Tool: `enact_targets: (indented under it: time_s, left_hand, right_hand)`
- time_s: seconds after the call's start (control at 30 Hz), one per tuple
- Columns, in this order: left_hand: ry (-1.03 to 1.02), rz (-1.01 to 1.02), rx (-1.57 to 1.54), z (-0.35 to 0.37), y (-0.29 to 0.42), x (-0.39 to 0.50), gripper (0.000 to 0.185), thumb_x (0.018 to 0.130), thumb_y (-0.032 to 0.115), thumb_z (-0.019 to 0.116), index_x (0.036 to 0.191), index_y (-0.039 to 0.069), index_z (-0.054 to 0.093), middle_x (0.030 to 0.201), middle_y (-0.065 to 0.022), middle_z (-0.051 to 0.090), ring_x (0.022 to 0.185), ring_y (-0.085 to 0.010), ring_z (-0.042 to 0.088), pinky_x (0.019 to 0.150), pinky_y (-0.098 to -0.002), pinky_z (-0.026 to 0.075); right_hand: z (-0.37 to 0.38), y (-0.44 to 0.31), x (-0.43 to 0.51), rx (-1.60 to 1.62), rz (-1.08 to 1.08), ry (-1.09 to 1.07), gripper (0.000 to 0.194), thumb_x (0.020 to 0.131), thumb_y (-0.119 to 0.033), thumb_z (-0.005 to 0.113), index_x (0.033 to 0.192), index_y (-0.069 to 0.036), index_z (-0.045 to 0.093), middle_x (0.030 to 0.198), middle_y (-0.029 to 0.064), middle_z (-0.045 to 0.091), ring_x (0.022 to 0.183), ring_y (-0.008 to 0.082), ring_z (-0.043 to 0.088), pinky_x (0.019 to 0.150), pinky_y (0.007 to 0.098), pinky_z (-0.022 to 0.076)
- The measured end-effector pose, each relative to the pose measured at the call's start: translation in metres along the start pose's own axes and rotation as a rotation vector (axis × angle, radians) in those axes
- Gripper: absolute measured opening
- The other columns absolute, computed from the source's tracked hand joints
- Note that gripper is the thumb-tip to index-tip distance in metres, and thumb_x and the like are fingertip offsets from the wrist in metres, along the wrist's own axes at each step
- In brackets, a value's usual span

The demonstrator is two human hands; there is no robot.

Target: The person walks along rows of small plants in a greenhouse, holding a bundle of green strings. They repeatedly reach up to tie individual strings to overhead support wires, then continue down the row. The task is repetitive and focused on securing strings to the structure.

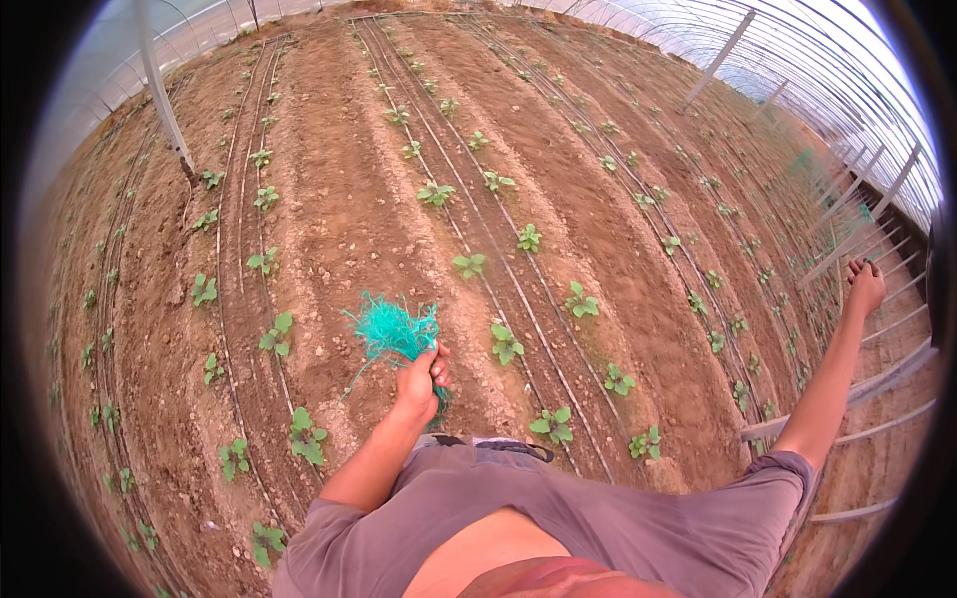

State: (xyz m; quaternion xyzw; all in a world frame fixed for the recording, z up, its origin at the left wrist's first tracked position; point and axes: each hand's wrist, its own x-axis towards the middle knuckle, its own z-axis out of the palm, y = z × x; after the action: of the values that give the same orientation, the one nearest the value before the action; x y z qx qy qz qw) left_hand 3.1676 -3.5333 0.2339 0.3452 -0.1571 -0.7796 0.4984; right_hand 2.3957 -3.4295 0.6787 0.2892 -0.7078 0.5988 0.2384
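Observation:
My left hand (424, 379) is closed around a bundle of green plastic twine (392, 327). The frayed strands fan out above my fist, and more twine hangs below it, close to my waist. Far out to the right, my raised right hand (866, 288) has its fingers bent together. A small bit of green twine shows at those fingertips, though the detail is small. Below and between my hands, leafy seedlings (507, 344) grow in rows beside thin drip lines (538, 329) on bare brown soil.
A pale post (161, 97) stands at the upper left, and another post (719, 61) leans at the upper right. Curved greenhouse ribs (845, 67) arch overhead. Pale bars (852, 516) cross near my right arm. Green strands (830, 239) hang among posts beyond my right hand.

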Motion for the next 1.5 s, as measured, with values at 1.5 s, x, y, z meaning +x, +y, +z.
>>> enact_targets:
  time_s: [1.5]
  left_hand:
    - [0.153, 0.544, -0.349, -0.152, 0.251, 0.02, 0.022, 0.109, 0.024, 0.05, 0.099, 0.006, 0.057, 0.064, 0.0052, 0.038, 0.051, -0.0053, 0.032, 0.046, -0.0228, 0.027]
  right_hand:
    - [0.1, -0.11, -0.61, -0.136, -0.005, -1.077, 0.016, 0.087, -0.007, 0.068, 0.1, 0.001, 0.069, 0.088, 0.0171, 0.072, 0.077, 0.028, 0.071, 0.073, 0.0382, 0.0558]
